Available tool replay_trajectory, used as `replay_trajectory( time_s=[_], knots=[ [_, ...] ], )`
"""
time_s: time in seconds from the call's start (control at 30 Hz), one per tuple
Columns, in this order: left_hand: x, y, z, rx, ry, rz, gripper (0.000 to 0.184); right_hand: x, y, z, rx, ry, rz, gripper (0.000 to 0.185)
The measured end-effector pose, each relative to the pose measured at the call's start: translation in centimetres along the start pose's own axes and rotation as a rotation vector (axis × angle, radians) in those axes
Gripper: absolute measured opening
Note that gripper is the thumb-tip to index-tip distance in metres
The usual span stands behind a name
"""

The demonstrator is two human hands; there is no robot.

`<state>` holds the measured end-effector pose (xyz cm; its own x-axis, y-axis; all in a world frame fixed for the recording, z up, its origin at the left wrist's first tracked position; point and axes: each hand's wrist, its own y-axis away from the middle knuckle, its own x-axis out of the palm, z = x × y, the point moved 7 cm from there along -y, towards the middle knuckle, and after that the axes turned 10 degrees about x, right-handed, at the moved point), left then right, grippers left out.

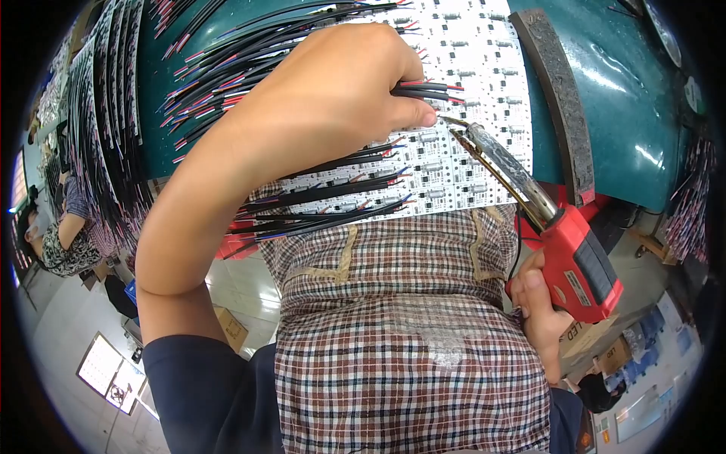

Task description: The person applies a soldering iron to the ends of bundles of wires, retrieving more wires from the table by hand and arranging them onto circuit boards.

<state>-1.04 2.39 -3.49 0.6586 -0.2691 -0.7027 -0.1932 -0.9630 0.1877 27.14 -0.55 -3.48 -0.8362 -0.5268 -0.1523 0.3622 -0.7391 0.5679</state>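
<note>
My left hand (370,83) reaches across a white circuit board panel (514,155), fingers closed on a few black-sheathed cables (423,91) with red and blue wire ends. Its thumb tip lies close to the soldering tip. Low at the right, my right hand (538,306) is wrapped around the handle of a red soldering gun (578,265). The gun's metal barrel (503,163) slants up and left, with a thin feed tube alongside it. Its tip is at the board near the held wire ends; whether they touch I cannot tell. More black cables (340,189) lie along the panel's left side.
A dark, rough bar (556,98) lies right of the panel on the green table (620,144). Cable bundles hang at the far left (106,113) and lie at the far right (692,197). Another person (72,219) is at the left. A plaid apron (408,318) covers my lap.
</note>
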Motion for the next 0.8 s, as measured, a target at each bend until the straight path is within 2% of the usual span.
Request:
replay_trajectory(
  time_s=[0.27,0.43,0.8],
  knots=[
    [0.1,-0.1,0.1,-0.011,0.03,0.007,0.027,-0.2,0.3,-0.4,0.068,0.017,-0.043,0.015],
    [-0.1,-0.2,-0.1,-0.003,0.009,0.013,0.027,-1.0,0.9,-0.9,-0.013,0.132,-0.092,0.017],
    [0.1,-0.1,0.1,0.012,0.034,-0.015,0.029,-0.4,0.6,-0.8,0.058,0.05,-0.036,0.013]
  ],
)
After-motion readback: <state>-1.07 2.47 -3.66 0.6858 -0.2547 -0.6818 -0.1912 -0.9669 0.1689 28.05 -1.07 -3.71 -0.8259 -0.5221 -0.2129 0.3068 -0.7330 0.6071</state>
